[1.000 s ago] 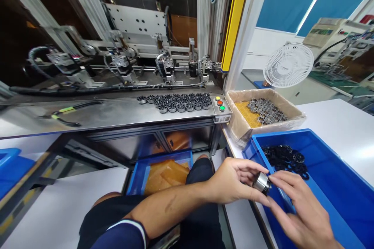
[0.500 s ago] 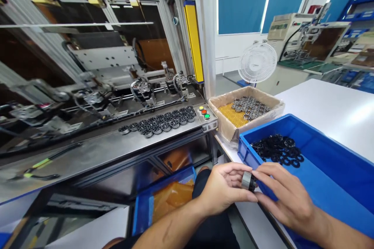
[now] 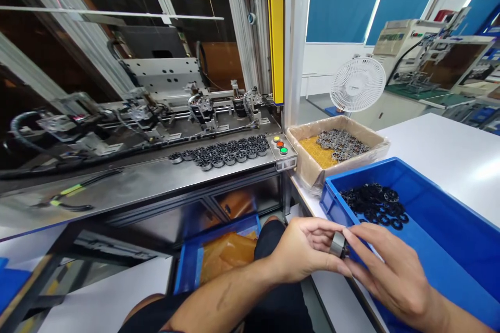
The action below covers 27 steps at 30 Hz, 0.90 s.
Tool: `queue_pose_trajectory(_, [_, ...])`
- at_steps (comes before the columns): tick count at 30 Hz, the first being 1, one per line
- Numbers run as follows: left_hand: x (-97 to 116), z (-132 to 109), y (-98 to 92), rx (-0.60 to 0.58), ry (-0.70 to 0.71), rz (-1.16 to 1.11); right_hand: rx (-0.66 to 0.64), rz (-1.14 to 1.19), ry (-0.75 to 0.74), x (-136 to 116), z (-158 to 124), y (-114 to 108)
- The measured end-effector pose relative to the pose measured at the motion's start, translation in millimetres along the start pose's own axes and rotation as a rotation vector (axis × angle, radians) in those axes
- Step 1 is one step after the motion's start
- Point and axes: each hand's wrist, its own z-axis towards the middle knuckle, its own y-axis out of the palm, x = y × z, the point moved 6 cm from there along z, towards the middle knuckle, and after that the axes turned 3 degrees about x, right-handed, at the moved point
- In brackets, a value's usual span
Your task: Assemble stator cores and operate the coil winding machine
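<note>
A small round part (image 3: pixel 337 244), a grey metal ring with a black piece on its right side, is between my hands in front of the blue bin. My left hand (image 3: pixel 299 250) is closed on the ring, thumb below and fingers above. On the other side, my right hand (image 3: pixel 390 265) pinches the part's black side with its fingertips, which partly hide it. Loose black ring pieces (image 3: pixel 375 203) lie in a heap in the blue bin (image 3: pixel 433 260). Several assembled rings (image 3: pixel 230 153) with black tops stand in rows on the machine's metal ledge (image 3: pixel 156 187).
A lined cardboard box (image 3: pixel 312 169) holds many metal rings. Beside it is a panel with yellow, red and green buttons (image 3: pixel 284 151). Pliers (image 3: pixel 74 192) lie on the ledge's left. A white fan (image 3: pixel 357 85) stands behind the box. Below, a blue crate (image 3: pixel 183 265) holds amber sheets.
The view has swung a little to the left, so the machine appears farther right. The part has turned slightly between my fingers, and both hands still hold it.
</note>
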Motion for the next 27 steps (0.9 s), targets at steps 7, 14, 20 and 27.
queue_pose_trajectory(7, [12.0, -9.6, 3.5, -0.042, 0.243, 0.191, -0.013, -0.057, -0.044, 4.0, 6.9, 2.6])
queue_pose_trajectory(14, [24.1, 2.6, -33.4, 0.053, 0.225, 0.308, -0.474, -0.242, 0.961, 189.8, -81.4, -0.4])
queue_pose_trajectory(20, [31.6, -0.1, -34.8, 0.073, 0.325, 0.554, -0.970, 0.050, 1.002, 194.9, -160.0, 60.5])
queue_pose_trajectory(27, [41.8, -17.8, -30.6, 0.121, 0.482, 0.860, -0.797, 0.155, 0.872, 163.9, -168.4, 85.9])
